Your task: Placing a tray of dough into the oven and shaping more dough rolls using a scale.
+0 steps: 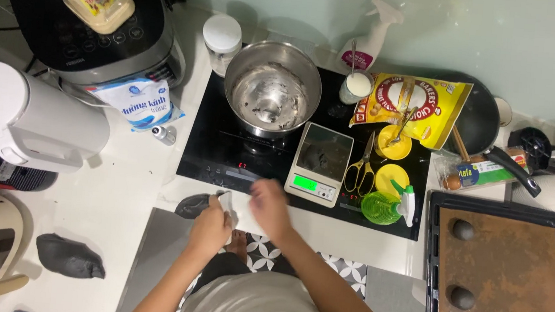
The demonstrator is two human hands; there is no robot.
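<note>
My left hand [210, 227] and my right hand [270, 205] meet at the front edge of the white counter, just below the black induction hob [224, 151]. Between them is a small white sheet [237, 214]. The left hand grips its left end and the right hand, blurred, closes over its right end. A dark grey lump of dough [191, 205] lies on the counter touching the left hand's far side. A second dark dough lump [69, 257] sits further left on the counter.
On the hob stand a steel bowl [272, 88], a digital scale [320, 163], scissors [359, 173], a yellow flour bag [423, 102] and a green spray bottle [387, 206]. A black baking tray [429, 270] to the right holds two dough balls [463, 230]. A cooker [94, 33] and white jug [26, 117] stand to the left.
</note>
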